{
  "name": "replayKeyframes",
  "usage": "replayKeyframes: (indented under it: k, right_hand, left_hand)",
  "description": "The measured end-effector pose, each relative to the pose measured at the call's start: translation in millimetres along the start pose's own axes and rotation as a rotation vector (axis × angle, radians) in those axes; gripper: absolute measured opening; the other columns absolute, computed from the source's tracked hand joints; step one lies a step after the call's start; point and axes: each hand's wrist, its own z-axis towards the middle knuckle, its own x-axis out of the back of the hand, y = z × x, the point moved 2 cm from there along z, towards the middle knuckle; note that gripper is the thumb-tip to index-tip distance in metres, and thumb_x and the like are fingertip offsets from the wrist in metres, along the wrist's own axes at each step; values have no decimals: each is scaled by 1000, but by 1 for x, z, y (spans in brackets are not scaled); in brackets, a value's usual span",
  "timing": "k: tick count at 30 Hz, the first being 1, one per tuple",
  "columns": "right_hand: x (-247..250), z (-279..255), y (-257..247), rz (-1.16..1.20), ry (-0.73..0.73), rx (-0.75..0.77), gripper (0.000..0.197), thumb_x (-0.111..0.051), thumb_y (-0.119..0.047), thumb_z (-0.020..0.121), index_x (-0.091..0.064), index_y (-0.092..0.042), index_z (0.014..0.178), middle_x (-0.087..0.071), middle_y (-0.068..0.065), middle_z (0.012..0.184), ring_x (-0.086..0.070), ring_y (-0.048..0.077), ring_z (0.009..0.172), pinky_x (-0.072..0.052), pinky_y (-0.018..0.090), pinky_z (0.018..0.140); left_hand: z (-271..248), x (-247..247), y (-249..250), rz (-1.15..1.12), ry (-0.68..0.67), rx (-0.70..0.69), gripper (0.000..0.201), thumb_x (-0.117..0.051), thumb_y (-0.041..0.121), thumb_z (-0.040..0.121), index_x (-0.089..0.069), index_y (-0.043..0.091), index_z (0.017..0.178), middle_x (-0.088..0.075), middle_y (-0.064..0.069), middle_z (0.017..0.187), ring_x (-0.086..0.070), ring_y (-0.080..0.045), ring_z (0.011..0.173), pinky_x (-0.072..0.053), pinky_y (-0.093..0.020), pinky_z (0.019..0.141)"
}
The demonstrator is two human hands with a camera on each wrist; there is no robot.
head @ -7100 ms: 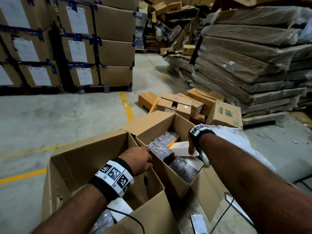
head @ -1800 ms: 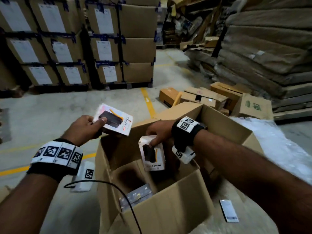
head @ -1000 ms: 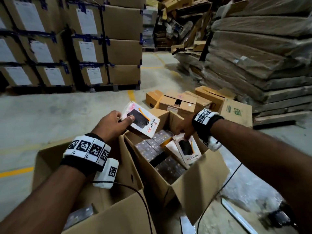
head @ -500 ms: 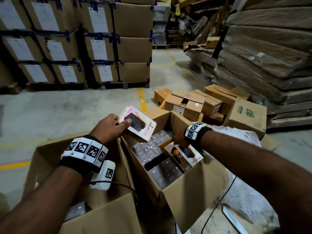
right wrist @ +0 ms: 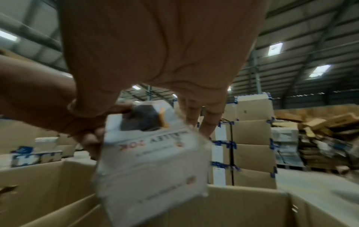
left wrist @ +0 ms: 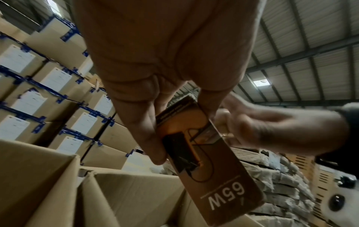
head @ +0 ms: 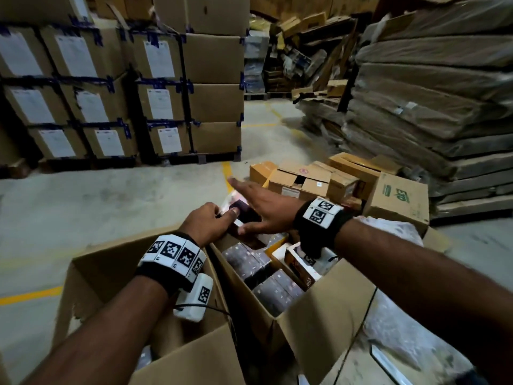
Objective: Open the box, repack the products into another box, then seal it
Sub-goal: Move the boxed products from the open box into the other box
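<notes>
My left hand (head: 206, 222) grips a white product box (head: 239, 210) with a dark charger picture, above the seam between two open cartons. In the left wrist view its orange side (left wrist: 213, 176) reads 65W. My right hand (head: 261, 207) lies across that box with fingers straight, thumb below it. The right wrist view shows the box (right wrist: 153, 161) in front of the straight fingers (right wrist: 194, 119). The right carton (head: 319, 315) holds dark wrapped packs (head: 249, 262) and another white product box (head: 302, 259). The left carton (head: 111, 262) stands open; its inside is mostly hidden.
Pallets of stacked, labelled cartons (head: 111, 93) stand at the back left. Small cartons (head: 311, 182) and a green-printed one (head: 397, 195) lie on the floor beyond. Wrapped flat cardboard stacks (head: 430, 93) fill the right. Plastic sheet (head: 388, 226) lies beside the right carton.
My right hand has let go of its product box inside the right carton, risen, and swung left onto the box in my left hand. The left hand has kept its grip.
</notes>
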Motion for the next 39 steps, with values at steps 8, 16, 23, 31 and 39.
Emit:
replayKeyframes:
  k: [8, 16, 23, 31, 39]
  right_hand:
    - [11, 20, -5, -197, -22, -186, 59, -61, -56, 83, -46, -25, 132, -48, 14, 120, -59, 32, 100, -51, 34, 84]
    - [-8, 20, 66, -199, -120, -502, 64, -70, -60, 73, -43, -26, 119, -58, 11, 116, -56, 27, 94, -49, 37, 79]
    - [-42, 30, 90, -212, -88, -528, 64, -78, -46, 69, -42, -24, 116, -46, 12, 118, -55, 34, 99, -50, 39, 78]
    - [-60, 31, 106, -342, -209, -569, 55, -71, -48, 79, -59, -18, 124, -40, 16, 129, -53, 35, 111, -51, 41, 90]
    - [-62, 29, 91, -325, -354, -508, 34, -51, -15, 95, -52, -4, 128, -60, 18, 124, -59, 34, 113, -49, 38, 90]
  left_hand:
    - [-13, 4, -2, -4, 37, -20, 50, -53, 51, 91, -58, 11, 120, -64, -11, 112, -62, -29, 105, -50, -39, 91]
    - [-26, -20, -35, 319, -352, -293, 37, -53, 39, 95, -59, 29, 130, -46, -11, 130, -50, -29, 120, -39, -36, 106]
    - [-37, -27, -32, 342, -450, -347, 37, -48, 32, 99, -58, 18, 132, -52, -6, 136, -48, -19, 125, -34, -24, 103]
    - [-38, -28, -31, 350, -443, -317, 40, -46, 34, 100, -54, 19, 136, -43, -7, 147, -37, -18, 137, -28, -25, 112]
    - [-49, -27, -27, 398, -475, -284, 46, -44, 33, 101, -42, 19, 145, -22, -7, 159, -26, -18, 144, -21, -23, 113]
